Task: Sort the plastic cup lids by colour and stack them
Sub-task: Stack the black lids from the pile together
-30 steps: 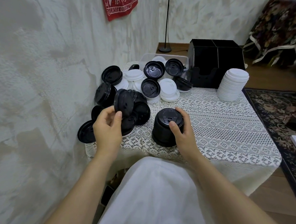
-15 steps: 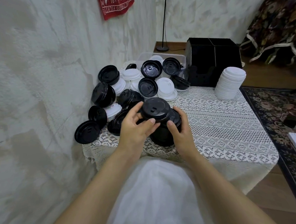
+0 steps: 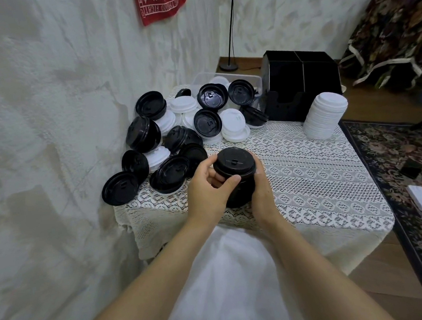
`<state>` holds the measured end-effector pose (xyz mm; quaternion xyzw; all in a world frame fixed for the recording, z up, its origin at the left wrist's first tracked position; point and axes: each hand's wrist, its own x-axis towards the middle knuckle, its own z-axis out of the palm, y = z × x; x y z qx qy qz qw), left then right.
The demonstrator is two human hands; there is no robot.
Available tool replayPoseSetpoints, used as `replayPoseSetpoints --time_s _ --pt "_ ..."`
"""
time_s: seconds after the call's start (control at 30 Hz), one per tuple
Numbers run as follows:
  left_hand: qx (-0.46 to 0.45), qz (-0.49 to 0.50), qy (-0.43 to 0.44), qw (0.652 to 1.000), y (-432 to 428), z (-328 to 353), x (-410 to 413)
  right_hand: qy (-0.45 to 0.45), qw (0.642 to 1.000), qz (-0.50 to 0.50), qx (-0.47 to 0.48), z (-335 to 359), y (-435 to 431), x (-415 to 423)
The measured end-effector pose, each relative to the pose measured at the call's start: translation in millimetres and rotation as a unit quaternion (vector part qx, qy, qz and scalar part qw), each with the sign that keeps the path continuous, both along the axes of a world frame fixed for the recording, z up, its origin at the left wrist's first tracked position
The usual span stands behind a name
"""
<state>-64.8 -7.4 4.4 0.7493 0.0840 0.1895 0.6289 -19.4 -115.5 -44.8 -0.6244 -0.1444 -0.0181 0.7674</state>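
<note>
place: you're in a home, living-room type
worktop [image 3: 305, 191]: small, under a lace cloth [image 3: 159, 227]
floor [image 3: 374, 105]: wood, patterned rug [image 3: 390, 153] to your right
wall [image 3: 54, 120]: textured plaster, red cloth hanging [image 3: 161, 4]
corner: floral throw [image 3: 392, 32], lamp stand [image 3: 228, 66]

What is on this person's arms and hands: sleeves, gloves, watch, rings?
No sleeves show: left forearm and right forearm are bare. Left hand and right hand carry no gloves, rings or watch that I can see. A white garment lies below them.

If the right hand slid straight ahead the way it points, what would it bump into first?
Probably the nearest white lid, after a stretch of bare cloth; depth is hard to judge.
</note>
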Motion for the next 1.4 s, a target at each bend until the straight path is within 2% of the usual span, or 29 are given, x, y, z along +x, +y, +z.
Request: replayPoseSetpoints --time_s 0.27,0.53,0.67,0.77,0.87,0.97,1.23,1.4 --pt "0.081 0.043 0.015 0.996 -3.9 -8.2 -1.5 0.003 0.999 -0.012 -0.03 0.2 -3.6 -1.2" --pt "0.069 0.046 0.018 0.996 -1.6 -17.3 -2.8 -0.027 0.998 -0.014 -0.06 1.3 -2.2 0.4" --pt "0.084 0.045 -0.012 0.995 3.1 -15.9 -3.5 -0.023 0.998 -0.011 -0.052 1.5 -1.6 -0.3" --pt "0.132 -0.002 -0.047 0.99 10.9 -11.3 3.7 -0.02 0.998 -0.016 -0.054 1.9 -0.6 -0.2" --pt "0.175 -0.105 -0.029 0.978 14.7 -8.8 10.9 -0.018 0.998 -0.017 -0.055 2.5 -1.1 -0.7" --pt "0.165 -0.14 -0.025 0.976 13.3 -13.5 12.9 -0.025 0.997 -0.023 -0.07 2.3 0.0 -1.1" --pt "0.12 -0.131 -0.043 0.983 8.2 -26.2 14.2 -0.038 0.992 -0.059 -0.107 -2.6 0.7 3.8" --pt "0.123 -0.126 -0.059 0.983 9.4 -31.7 15.9 -0.041 0.989 -0.072 -0.119 -3.3 2.1 4.2"
